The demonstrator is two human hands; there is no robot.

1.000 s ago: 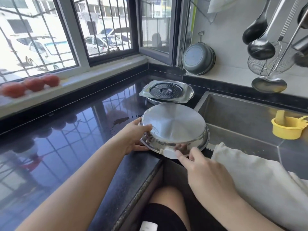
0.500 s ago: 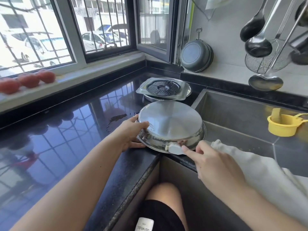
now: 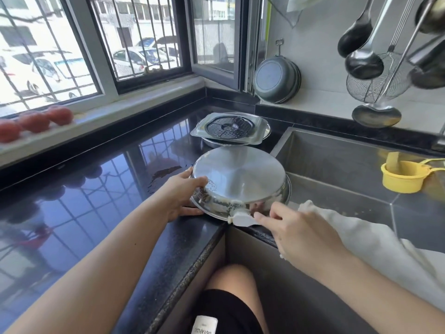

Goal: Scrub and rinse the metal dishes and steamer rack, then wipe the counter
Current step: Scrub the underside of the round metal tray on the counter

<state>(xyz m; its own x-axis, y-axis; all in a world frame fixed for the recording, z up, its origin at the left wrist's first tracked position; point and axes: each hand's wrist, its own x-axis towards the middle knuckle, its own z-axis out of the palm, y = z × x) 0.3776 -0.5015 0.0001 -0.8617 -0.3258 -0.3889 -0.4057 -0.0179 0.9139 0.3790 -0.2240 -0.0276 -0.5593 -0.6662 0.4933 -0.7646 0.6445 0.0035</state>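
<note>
Head view: metal dish (image 3: 238,182) lies upside down on black worktop (image 3: 101,203) at its corner, just beside sink (image 3: 337,165). Left hand (image 3: 179,195) grips dish's left rim. Right hand (image 3: 298,233) pinches white scrubber (image 3: 240,218) against near rim. Steamer rack (image 3: 230,127) sits behind, on another dish.

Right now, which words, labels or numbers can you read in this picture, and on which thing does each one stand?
White label on the black shorts: printed letters are there, upside down and blurred, too unclear to read for sure.
Metal dish, steamer rack, yellow cup, parked cars: no text that can be read.
</note>
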